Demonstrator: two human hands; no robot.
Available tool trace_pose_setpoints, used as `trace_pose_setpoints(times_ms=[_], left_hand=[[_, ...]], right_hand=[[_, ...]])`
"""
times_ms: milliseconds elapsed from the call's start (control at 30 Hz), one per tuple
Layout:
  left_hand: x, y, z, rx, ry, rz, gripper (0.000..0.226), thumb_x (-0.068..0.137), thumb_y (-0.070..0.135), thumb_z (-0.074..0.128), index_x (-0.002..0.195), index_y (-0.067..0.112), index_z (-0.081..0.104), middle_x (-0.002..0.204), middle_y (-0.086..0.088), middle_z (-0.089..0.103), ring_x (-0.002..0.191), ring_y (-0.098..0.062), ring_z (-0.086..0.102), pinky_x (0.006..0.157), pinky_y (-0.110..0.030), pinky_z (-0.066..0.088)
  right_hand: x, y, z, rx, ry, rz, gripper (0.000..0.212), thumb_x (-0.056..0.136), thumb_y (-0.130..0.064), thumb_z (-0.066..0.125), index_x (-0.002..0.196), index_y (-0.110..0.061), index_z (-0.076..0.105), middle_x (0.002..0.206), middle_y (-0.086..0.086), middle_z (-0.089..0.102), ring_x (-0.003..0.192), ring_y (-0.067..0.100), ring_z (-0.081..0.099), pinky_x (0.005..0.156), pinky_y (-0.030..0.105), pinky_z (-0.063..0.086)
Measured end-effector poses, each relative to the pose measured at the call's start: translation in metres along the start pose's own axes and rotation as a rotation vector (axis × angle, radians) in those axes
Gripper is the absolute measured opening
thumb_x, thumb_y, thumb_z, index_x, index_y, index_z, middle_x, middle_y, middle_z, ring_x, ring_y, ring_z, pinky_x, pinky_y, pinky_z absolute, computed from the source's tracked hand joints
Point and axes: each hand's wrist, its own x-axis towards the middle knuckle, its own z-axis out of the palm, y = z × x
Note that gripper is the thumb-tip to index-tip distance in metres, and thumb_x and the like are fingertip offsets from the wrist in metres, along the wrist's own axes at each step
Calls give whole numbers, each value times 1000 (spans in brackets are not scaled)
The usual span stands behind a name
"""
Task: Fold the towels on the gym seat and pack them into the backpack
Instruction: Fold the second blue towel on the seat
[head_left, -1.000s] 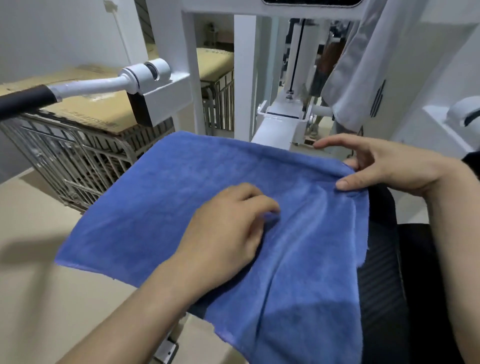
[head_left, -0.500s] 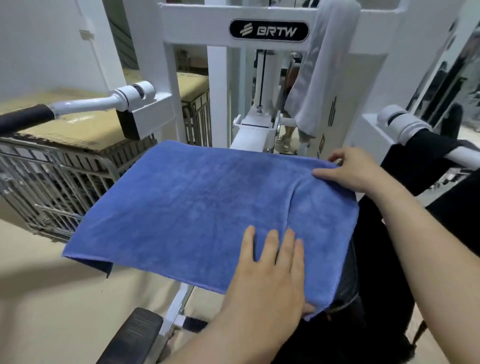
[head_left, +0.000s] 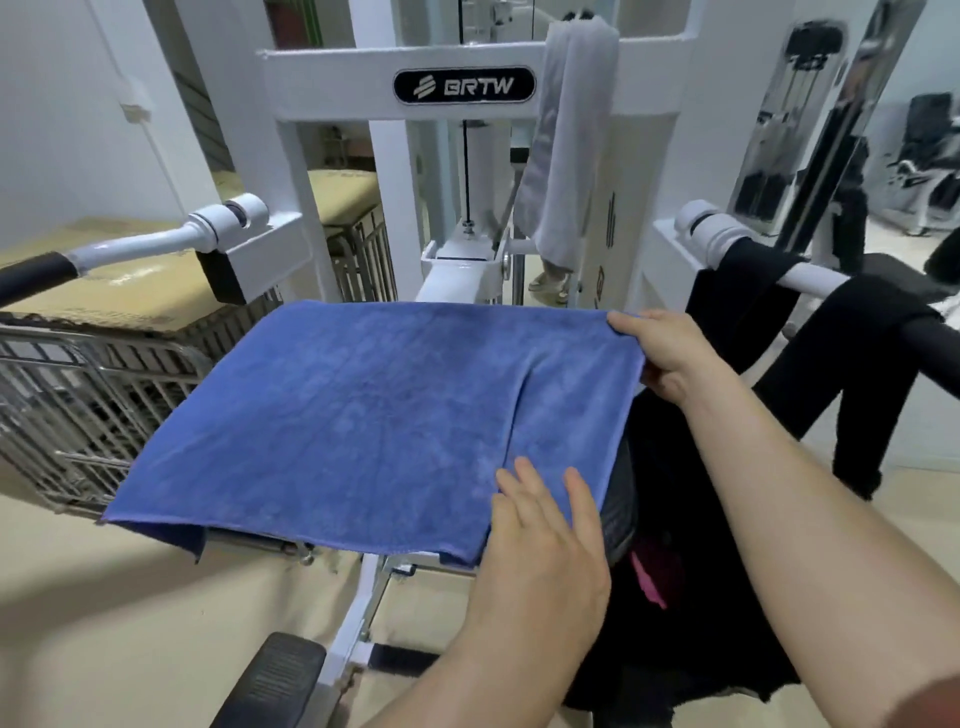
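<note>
A blue towel (head_left: 363, 415) lies spread flat over the gym seat, which it hides almost fully; its left and front edges hang over. My left hand (head_left: 545, 540) lies flat with fingers spread on the towel's near right corner. My right hand (head_left: 670, 353) pinches the towel's far right corner. A black backpack (head_left: 670, 571) sits just right of the seat, dark and partly hidden by my arms, with something pink inside. A white towel (head_left: 566, 135) hangs over the machine's frame behind.
The white gym machine frame (head_left: 332, 67) stands behind the seat, with a padded handle arm (head_left: 156, 244) at left and another (head_left: 810, 280) at right draped with black cloth. A metal cage cart (head_left: 78, 395) topped with cardboard stands at left. A black footrest (head_left: 275, 680) is below.
The view has tilted up. My left hand has slid from the towel's middle to its near right corner and flattened. My right hand has stayed at the far right corner. The towel lies smoother.
</note>
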Motion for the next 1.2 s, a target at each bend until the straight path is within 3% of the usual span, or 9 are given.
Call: trace_pose_setpoints(times_ms=[167, 300, 467, 600, 700, 867, 1000, 1100, 1200], left_hand=[[9, 17, -24, -45, 26, -41, 55, 66, 4, 27, 92, 0, 76, 82, -34, 69, 62, -43, 69, 37, -28, 40], [30, 8, -48, -220, 254, -48, 18, 35, 8, 47, 47, 21, 51, 39, 3, 46, 26, -16, 36, 44, -15, 6], [44, 46, -38, -684, 340, -114, 9, 65, 15, 31, 61, 22, 33, 46, 2, 39, 43, -22, 30, 42, -25, 23], [47, 50, -58, -1349, 110, -326, 18, 77, 7, 35, 63, 15, 43, 50, 5, 42, 50, -13, 43, 49, -29, 36], [44, 8, -73, -1692, 197, -545, 35, 85, -8, 41, 62, 16, 55, 56, 0, 48, 53, -10, 42, 48, -21, 34], [14, -134, -56, -1425, 644, -951, 32, 87, -4, 47, 84, 25, 60, 64, -8, 54, 50, -16, 40, 42, -21, 33], [-10, -201, -22, -770, 483, -1230, 39, 81, 7, 52, 116, 23, 53, 109, -9, 61, 96, -28, 57, 83, -38, 46], [-13, -162, -11, -579, 411, -884, 28, 80, 15, 62, 107, 23, 63, 103, -1, 59, 100, -23, 53, 89, -38, 43], [-5, -99, -17, -646, 135, -505, 35, 76, 61, 56, 97, 34, 62, 89, 14, 51, 86, -7, 48, 77, -31, 45]], right_hand=[[22, 13, -1, 196, -39, 41, 13, 90, -17, 66, 87, -7, 58, 86, 11, 64, 71, 21, 62, 66, 32, 54], [35, 22, 2, 393, -34, 94, 9, 91, -10, 61, 84, -6, 57, 82, 11, 63, 68, 20, 62, 67, 33, 55], [34, 11, -12, 352, 20, 38, 32, 83, 3, 55, 59, -18, 51, 39, -11, 46, 35, 4, 42, 44, 18, 37], [27, -20, -11, 324, 29, -105, 19, 90, 1, 53, 96, -14, 64, 68, -13, 64, 46, -6, 55, 47, 8, 41], [21, -49, 31, 329, -102, -187, 21, 87, 4, 50, 91, -11, 65, 70, -1, 61, 47, 1, 56, 44, 14, 42], [-6, -88, 139, 315, -577, -82, 6, 96, -13, 48, 99, -15, 53, 78, 11, 63, 44, 12, 55, 38, 16, 34], [-13, -76, 188, -161, -699, -289, 37, 95, -23, 51, 130, -14, 43, 90, 8, 58, 64, 17, 53, 62, 28, 44], [5, -59, 186, -854, -578, -633, 41, 91, -36, 53, 129, -20, 52, 120, 6, 61, 105, 25, 59, 93, 35, 46], [24, -48, 170, -1123, -560, -622, 44, 90, -46, 53, 121, -16, 61, 127, 9, 61, 116, 29, 55, 96, 34, 43]])
